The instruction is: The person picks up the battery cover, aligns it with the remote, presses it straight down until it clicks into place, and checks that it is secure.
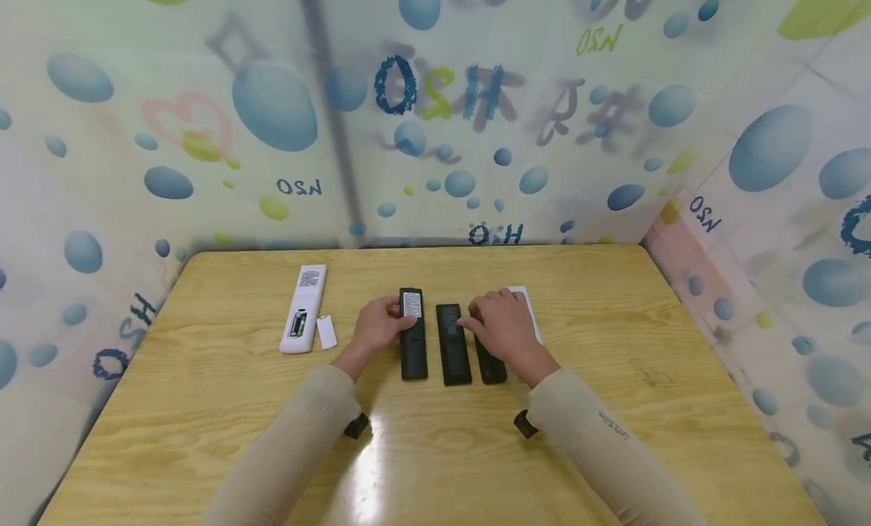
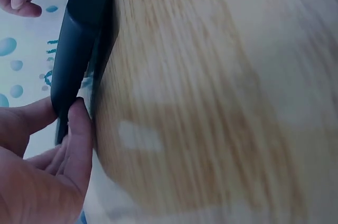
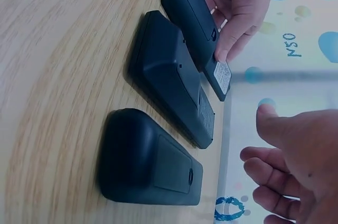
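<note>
My left hand [image 1: 376,326] holds the leftmost black remote control [image 1: 413,352], with the thumb on its labelled back and the fingers at its side. In the left wrist view that remote [image 2: 74,49] is pinched near one end. A second black remote [image 1: 455,356] lies back up in the middle. My right hand [image 1: 505,326] is over the third black remote [image 1: 491,366], hiding its far part. The right wrist view shows the right hand [image 3: 301,166] with loosely bent fingers and nothing in them, beside the third remote [image 3: 153,166].
At the left of the wooden table [image 1: 612,405] lies a white remote [image 1: 306,292] with its battery compartment uncovered and a battery inside. Its white cover [image 1: 327,332] lies beside it. A white object [image 1: 534,318] is partly hidden behind the right hand. A patterned wall [image 1: 435,156] borders the table's far edge.
</note>
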`<state>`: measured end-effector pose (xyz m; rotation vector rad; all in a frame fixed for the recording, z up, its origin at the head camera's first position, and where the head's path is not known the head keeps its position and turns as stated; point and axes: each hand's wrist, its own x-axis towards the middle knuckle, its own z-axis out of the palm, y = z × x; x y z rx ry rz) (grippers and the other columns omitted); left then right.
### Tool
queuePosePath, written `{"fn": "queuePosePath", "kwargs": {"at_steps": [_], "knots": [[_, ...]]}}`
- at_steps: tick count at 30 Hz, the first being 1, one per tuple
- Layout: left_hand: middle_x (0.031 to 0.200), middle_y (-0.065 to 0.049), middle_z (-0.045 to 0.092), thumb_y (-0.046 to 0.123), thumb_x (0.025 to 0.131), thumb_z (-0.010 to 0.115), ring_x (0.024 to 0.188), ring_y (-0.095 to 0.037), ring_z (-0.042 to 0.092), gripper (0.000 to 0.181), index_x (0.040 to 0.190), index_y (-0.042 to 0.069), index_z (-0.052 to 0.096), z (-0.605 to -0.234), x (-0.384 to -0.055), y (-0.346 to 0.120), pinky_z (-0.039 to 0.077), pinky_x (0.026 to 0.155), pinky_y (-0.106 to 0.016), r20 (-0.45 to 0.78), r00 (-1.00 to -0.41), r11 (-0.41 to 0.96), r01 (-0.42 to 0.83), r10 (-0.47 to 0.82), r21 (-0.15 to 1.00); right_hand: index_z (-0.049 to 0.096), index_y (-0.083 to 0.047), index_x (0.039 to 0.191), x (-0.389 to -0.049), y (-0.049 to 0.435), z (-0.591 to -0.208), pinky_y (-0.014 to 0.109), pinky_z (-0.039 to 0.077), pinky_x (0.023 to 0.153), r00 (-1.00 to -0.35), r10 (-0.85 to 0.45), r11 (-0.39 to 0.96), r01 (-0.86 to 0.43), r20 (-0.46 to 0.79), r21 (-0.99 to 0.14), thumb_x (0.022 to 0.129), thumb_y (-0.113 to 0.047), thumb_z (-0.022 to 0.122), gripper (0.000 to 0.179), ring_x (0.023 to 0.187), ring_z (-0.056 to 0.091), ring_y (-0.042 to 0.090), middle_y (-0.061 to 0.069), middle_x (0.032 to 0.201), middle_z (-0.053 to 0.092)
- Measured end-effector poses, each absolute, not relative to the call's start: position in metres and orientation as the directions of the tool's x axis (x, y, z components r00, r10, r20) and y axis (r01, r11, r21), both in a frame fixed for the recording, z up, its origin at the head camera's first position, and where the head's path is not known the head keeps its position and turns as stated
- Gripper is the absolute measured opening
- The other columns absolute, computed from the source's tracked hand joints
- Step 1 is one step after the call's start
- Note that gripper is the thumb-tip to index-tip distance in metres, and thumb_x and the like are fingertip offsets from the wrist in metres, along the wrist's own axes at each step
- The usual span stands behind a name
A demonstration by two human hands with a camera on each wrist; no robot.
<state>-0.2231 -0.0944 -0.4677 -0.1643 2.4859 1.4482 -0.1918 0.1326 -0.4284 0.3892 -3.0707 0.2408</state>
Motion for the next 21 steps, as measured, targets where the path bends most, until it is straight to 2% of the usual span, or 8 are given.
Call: {"fn": "queuePosePath", "kwargs": {"at_steps": [7, 13, 16, 21], "knots": [[0.112, -0.014, 0.065, 0.021, 0.087, 0.074, 0.085, -0.021, 0.068, 0.049, 0.131, 0.006, 0.059, -0.470, -0.222, -0.091, 0.057, 0.059, -0.028, -0.237, -0.971, 0.565, -0.202, -0.011, 0.800, 0.071, -0.019, 0.107, -0.190, 0.135, -0.430, 0.045, 0.042, 0.093, -0.966, -0.250, 0.956, -0.256, 0.060, -0.145, 0.094, -0.048, 0.059, 0.033, 0.096, 0.057, 0.023, -0.001, 0.100, 0.068], [0.113, -0.014, 0.066, 0.024, 0.086, 0.075, 0.089, -0.024, 0.068, 0.048, 0.129, 0.007, 0.061, -0.468, -0.219, -0.089, 0.056, 0.057, -0.028, -0.204, -0.978, 0.636, -0.180, -0.036, 0.751, 0.071, -0.019, 0.108, -0.189, 0.135, -0.434, 0.047, 0.041, 0.096, -0.964, -0.259, 0.952, -0.265, 0.059, -0.153, 0.094, -0.046, 0.060, 0.032, 0.093, 0.055, 0.023, 0.000, 0.100, 0.069], [0.116, -0.014, 0.067, 0.026, 0.086, 0.076, 0.093, -0.025, 0.066, 0.049, 0.129, 0.007, 0.061, -0.467, -0.220, -0.089, 0.056, 0.061, -0.030, -0.193, -0.980, 0.673, -0.175, -0.048, 0.719, 0.071, -0.020, 0.107, -0.189, 0.134, -0.436, 0.048, 0.040, 0.097, -0.962, -0.266, 0.951, -0.273, 0.064, -0.144, 0.094, -0.046, 0.060, 0.031, 0.092, 0.055, 0.023, 0.000, 0.100, 0.069], [0.115, -0.012, 0.068, 0.030, 0.085, 0.076, 0.097, -0.025, 0.064, 0.050, 0.128, 0.007, 0.062, -0.469, -0.221, -0.088, 0.055, 0.079, -0.037, -0.180, -0.982, 0.724, -0.163, -0.054, 0.671, 0.071, -0.019, 0.106, -0.189, 0.134, -0.439, 0.048, 0.040, 0.097, -0.958, -0.277, 0.948, -0.285, 0.075, -0.143, 0.094, -0.045, 0.061, 0.030, 0.091, 0.054, 0.022, -0.001, 0.095, 0.068]]}}
